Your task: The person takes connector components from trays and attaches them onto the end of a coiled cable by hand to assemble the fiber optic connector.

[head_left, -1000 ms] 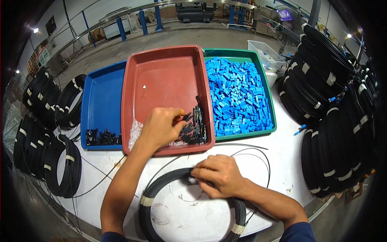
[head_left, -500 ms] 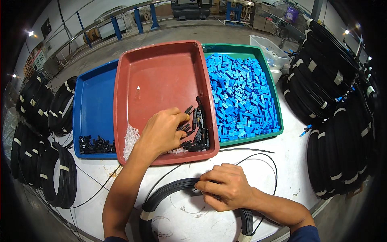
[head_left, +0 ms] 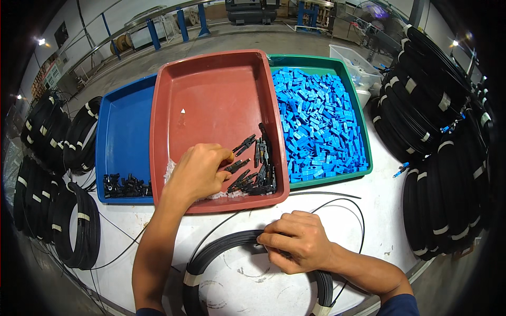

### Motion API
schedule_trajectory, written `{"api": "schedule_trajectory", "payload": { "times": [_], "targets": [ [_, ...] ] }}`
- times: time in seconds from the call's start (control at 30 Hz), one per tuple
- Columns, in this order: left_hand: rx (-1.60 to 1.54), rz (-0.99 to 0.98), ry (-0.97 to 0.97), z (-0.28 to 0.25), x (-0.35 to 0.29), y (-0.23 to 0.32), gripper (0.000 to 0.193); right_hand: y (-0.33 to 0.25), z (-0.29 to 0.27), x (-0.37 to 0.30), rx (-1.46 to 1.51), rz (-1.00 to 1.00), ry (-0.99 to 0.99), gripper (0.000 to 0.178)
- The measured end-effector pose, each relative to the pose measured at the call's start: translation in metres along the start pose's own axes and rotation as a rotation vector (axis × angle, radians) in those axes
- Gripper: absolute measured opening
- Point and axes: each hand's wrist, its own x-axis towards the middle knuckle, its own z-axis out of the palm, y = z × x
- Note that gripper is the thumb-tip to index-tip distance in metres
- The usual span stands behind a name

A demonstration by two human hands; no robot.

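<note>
My left hand reaches into the red tray, curled with thumb and index finger around the near end of a black connector. Other slim black connectors lie along the tray's right side. Small clear plastic pieces are partly covered by that hand. My right hand is closed on the upper right part of a black cable coil, bound with pale tape. Its curled fingers hide whatever bit of cable lies inside them. The coil rests on the white table and runs out of view below.
A blue tray with black parts stands left, partly under the red one. Right of it, a green tray holds many blue connectors. Taped cable coils crowd the left edge; taller stacks stand right. A loose cable curves beside my right hand.
My left hand has drawn back slightly to the left in the red tray, uncovering more black connectors. My right hand stays on the coil. The view has shifted a little.
</note>
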Motion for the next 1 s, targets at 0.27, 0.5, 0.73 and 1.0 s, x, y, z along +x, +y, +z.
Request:
{"api": "schedule_trajectory", "payload": {
  "times": [0.27, 0.5, 0.73, 1.0],
  "targets": [
    [-0.025, 0.043, 0.049, 0.005, -0.003, -0.001, 0.025, 0.0, 0.001, -0.001, -0.031, 0.015, 0.035, 0.022],
    [-0.663, -0.185, 0.097, 0.001, -0.016, 0.015, 0.027, 0.003, 0.004, -0.005, -0.09, 0.018, 0.066, 0.025],
    [-1.153, -0.177, 0.23, 0.017, -0.046, 0.041, 0.028, -0.003, 0.006, 0.0, -0.132, 0.026, 0.139, 0.026],
    [-1.055, -0.322, 0.132, 0.011, -0.084, 0.056, 0.03, 0.0, 0.01, -0.002, -0.076, -0.045, 0.12, 0.031]
  ]
}}
